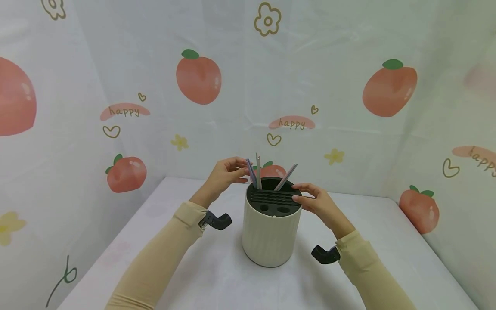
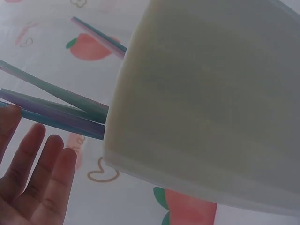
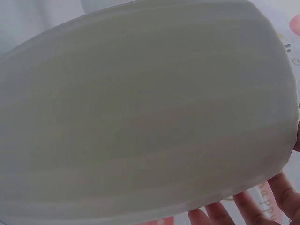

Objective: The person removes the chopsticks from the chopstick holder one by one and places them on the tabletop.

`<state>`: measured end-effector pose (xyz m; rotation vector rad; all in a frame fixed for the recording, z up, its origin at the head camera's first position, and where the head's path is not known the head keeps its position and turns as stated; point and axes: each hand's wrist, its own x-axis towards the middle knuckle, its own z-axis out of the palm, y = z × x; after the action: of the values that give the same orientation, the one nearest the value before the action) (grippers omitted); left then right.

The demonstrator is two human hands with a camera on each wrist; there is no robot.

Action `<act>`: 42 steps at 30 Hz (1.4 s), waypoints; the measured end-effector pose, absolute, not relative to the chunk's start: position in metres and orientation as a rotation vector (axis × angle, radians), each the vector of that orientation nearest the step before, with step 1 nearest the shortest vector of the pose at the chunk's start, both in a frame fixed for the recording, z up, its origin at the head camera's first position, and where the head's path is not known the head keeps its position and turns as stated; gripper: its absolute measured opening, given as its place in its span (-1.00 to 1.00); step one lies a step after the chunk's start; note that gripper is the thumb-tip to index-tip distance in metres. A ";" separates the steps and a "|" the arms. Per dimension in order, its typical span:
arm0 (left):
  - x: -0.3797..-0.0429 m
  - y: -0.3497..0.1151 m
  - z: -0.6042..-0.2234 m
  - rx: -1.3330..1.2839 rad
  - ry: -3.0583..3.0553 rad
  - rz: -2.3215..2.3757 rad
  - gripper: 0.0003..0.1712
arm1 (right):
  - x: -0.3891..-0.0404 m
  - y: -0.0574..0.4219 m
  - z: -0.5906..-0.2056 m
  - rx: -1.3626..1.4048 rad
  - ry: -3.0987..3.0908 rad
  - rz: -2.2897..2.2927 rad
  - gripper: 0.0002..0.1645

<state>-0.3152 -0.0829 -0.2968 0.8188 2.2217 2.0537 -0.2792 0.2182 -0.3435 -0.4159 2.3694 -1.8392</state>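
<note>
A cream, ribbed utensil holder [image 1: 271, 239] stands upright on the table, its black top [image 1: 273, 196] cut with slots and round holes. Several slim pastel chopsticks [image 1: 258, 170] lean out of its rear opening on the left. A second small bunch of chopsticks [image 1: 286, 176] tilts right. My left hand [image 1: 226, 174] pinches the upper end of a blue chopstick [image 2: 51, 123] between thumb and index finger; the other fingers are extended. My right hand [image 1: 317, 204] holds the holder at its right rim, thumb on top. In the right wrist view its fingers [image 3: 251, 208] touch the holder's side.
White cloth with peach prints [image 1: 199, 79] hangs behind and at both sides. A white table surface [image 1: 193, 267] lies under the holder. Each wrist carries a black camera mount [image 1: 218, 221].
</note>
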 end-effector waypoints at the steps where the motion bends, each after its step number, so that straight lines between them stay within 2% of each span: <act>1: -0.316 -0.083 -0.297 0.817 2.217 2.058 -0.75 | -0.279 0.218 -0.343 -0.417 2.371 -1.838 -0.40; 13: -0.319 -0.083 -0.296 0.858 2.231 2.085 -0.86 | -0.280 0.217 -0.344 -0.400 2.359 -1.854 -0.38; 19: -0.320 -0.087 -0.282 0.903 2.255 2.143 -0.89 | -0.280 0.217 -0.346 -0.406 2.335 -1.871 -0.38; 22: -0.318 -0.090 -0.262 0.938 2.240 2.214 -0.95 | -0.279 0.216 -0.345 -0.408 2.333 -1.871 -0.38; 28: -0.309 -0.100 -0.200 1.079 2.142 2.453 -0.80 | -0.276 0.217 -0.343 -0.397 2.350 -1.857 -0.37; 31: -0.302 -0.113 -0.169 1.142 2.085 2.601 -0.86 | -0.276 0.217 -0.344 -0.407 2.347 -1.854 -0.37; 35: -0.295 -0.134 -0.146 1.081 2.096 2.724 -0.93 | -0.276 0.217 -0.345 -0.420 2.348 -1.845 -0.36; 38: -0.298 -0.146 -0.155 0.944 2.182 2.689 -0.89 | -0.276 0.218 -0.345 -0.427 2.348 -1.844 -0.35; 42: -0.311 -0.152 -0.204 0.681 2.335 2.469 -0.76 | -0.277 0.219 -0.345 -0.439 2.362 -1.845 -0.39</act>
<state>-0.3113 -0.1517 -0.2040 0.6810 2.3353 2.4686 -0.2766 0.2190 -0.3449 -0.4389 2.3624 -1.8450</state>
